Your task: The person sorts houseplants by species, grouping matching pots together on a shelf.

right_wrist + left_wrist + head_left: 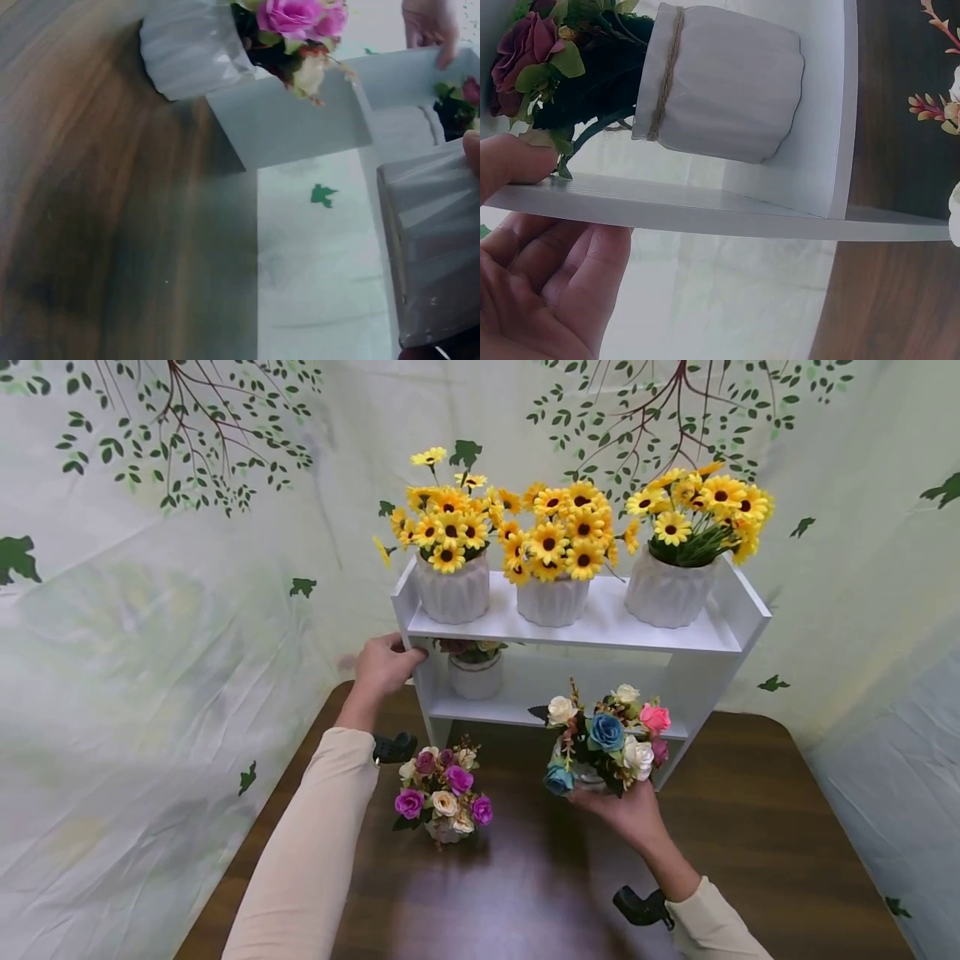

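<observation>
My left hand (pixel 384 667) grips the left side panel of a white two-tier shelf (pixel 570 625). In the left wrist view its thumb lies on the panel's inner face, with the fingers outside. A flowerpot with dark-red roses (pixel 716 82), twine round its rim, stands beside that panel on the lower tier. With my right hand (pixel 633 814) I hold a pot of blue, white and pink artificial roses (pixel 606 733) in front of the lower tier's right part; its ribbed white pot (pixel 435 247) shows close up in the right wrist view.
Three white pots of yellow sunflowers (pixel 551 539) line the top tier. A pot of purple and cream roses (pixel 445 789) stands on the brown wooden table (pixel 510 893), in front of the shelf's left end. Behind hangs a leaf-printed cloth (pixel 187 610).
</observation>
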`<act>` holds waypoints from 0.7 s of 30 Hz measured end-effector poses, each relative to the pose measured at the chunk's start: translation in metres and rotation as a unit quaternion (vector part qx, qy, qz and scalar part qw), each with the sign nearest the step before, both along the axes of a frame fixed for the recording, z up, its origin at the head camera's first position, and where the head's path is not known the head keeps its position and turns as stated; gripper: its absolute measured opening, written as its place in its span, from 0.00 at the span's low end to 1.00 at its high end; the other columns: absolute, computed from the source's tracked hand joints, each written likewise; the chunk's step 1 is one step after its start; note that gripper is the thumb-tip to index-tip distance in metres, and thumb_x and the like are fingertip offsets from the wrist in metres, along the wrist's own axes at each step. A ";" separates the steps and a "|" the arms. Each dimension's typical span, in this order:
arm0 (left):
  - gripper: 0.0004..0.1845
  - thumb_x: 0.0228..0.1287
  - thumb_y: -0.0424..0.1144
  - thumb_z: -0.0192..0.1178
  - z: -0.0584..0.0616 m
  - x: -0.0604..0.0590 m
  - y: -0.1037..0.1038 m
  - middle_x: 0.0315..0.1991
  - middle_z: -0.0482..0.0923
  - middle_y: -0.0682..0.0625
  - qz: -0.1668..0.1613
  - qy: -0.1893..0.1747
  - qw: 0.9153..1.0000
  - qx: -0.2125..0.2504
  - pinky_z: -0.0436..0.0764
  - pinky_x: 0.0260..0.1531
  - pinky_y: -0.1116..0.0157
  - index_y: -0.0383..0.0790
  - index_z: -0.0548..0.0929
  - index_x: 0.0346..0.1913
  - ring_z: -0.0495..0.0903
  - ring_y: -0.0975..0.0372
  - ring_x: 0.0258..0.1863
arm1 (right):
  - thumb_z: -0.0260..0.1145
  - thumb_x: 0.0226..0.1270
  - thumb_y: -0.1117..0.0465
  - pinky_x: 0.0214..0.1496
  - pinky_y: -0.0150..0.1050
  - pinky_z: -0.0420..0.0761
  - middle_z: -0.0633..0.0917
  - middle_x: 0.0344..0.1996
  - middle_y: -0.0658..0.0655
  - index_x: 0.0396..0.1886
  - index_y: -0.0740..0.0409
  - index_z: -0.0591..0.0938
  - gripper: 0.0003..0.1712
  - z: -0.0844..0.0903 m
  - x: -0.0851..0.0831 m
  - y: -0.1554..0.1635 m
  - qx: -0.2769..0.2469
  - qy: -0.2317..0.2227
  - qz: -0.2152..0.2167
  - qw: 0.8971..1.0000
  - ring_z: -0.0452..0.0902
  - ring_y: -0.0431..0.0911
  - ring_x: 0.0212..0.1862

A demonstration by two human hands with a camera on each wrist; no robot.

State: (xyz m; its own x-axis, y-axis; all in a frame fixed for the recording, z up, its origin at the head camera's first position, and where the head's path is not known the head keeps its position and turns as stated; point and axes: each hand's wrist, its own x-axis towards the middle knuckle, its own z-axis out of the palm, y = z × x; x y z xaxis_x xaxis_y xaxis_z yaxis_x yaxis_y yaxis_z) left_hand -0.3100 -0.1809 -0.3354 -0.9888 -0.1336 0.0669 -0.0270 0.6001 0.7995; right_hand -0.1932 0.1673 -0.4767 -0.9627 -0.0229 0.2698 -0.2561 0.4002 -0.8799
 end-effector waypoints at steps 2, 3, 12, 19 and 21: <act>0.23 0.62 0.43 0.58 0.000 0.000 0.000 0.51 0.84 0.35 0.000 -0.002 1.000 0.000 0.80 0.38 0.62 0.33 0.82 0.56 0.83 0.49 0.46 | 0.81 0.46 0.62 0.68 0.51 0.71 0.74 0.66 0.61 0.71 0.59 0.62 0.53 0.005 -0.003 0.003 0.007 -0.016 0.004 1.000 0.70 0.52 0.65; 0.23 0.62 0.43 0.58 0.001 0.000 0.000 0.52 0.84 0.35 -0.001 -0.005 1.000 0.001 0.80 0.38 0.62 0.33 0.81 0.57 0.82 0.48 0.47 | 0.81 0.46 0.62 0.68 0.55 0.70 0.74 0.66 0.62 0.70 0.59 0.62 0.52 0.007 -0.005 0.005 0.013 -0.019 0.006 1.000 0.70 0.54 0.66; 0.23 0.62 0.42 0.57 0.001 0.001 -0.002 0.51 0.83 0.33 0.002 0.002 1.000 0.007 0.79 0.38 0.63 0.30 0.81 0.56 0.81 0.49 0.47 | 0.80 0.47 0.53 0.64 0.59 0.72 0.76 0.63 0.65 0.69 0.60 0.65 0.51 0.040 -0.033 0.006 0.072 -0.036 0.009 0.997 0.72 0.59 0.63; 0.23 0.63 0.43 0.58 -0.001 0.001 0.001 0.51 0.84 0.35 0.004 0.005 1.000 -0.011 0.78 0.35 0.66 0.32 0.82 0.56 0.82 0.50 0.45 | 0.82 0.45 0.54 0.64 0.57 0.73 0.78 0.62 0.62 0.67 0.57 0.67 0.50 0.056 -0.050 -0.001 0.084 -0.004 0.027 0.996 0.74 0.56 0.62; 0.22 0.62 0.43 0.58 0.000 0.001 0.002 0.50 0.85 0.35 0.005 0.006 1.000 -0.011 0.77 0.34 0.67 0.33 0.82 0.55 0.82 0.51 0.44 | 0.82 0.45 0.56 0.66 0.56 0.71 0.77 0.63 0.61 0.69 0.55 0.65 0.51 0.057 -0.053 -0.003 0.062 -0.004 0.034 0.997 0.72 0.56 0.64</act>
